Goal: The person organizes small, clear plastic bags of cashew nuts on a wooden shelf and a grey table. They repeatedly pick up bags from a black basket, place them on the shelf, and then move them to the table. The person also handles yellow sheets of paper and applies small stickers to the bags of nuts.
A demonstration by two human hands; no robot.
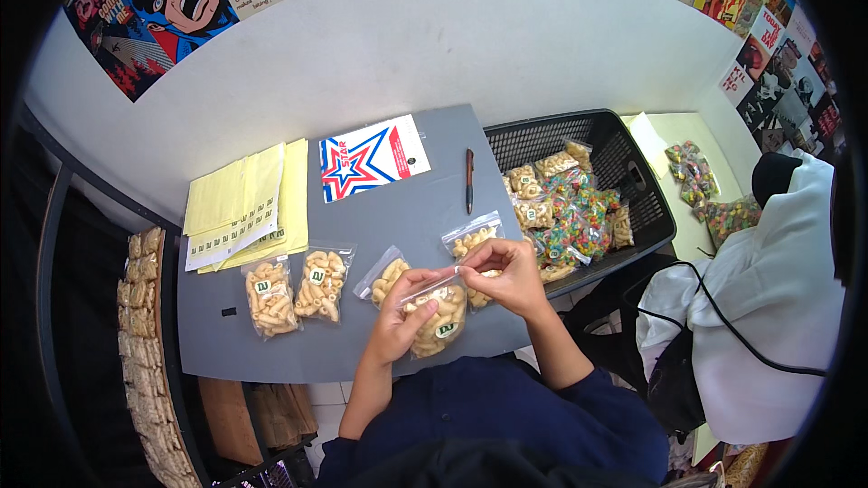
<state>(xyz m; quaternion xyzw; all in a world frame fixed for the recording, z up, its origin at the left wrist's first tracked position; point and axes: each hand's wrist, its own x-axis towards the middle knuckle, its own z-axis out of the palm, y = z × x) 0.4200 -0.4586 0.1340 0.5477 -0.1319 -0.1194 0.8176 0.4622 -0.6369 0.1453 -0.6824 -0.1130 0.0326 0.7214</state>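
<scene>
My left hand (400,318) grips a clear zip bag (437,322) of pale, tube-shaped puffed snacks. A round sticker marks the bag's front. At its upper right corner, my right hand (507,278) pinches the bag's top edge between thumb and fingertips. Just behind my left hand lies a similar snack bag (386,276), partly covered. Another snack bag (471,240) sits behind my right hand, its lower part mostly hidden. Farther left, two stickered bags lie side by side, one bag (271,298) nearer the table's left side and one bag (324,285) beside it.
Sticker sheets (234,240) and yellow backing sheets (295,183) lie on the grey table (339,352), with a printed booklet (373,157) and pen (469,181). At right stands a black crate (651,203) of bagged snacks, near a person (753,325) in white. Packets fill a left rack (146,366).
</scene>
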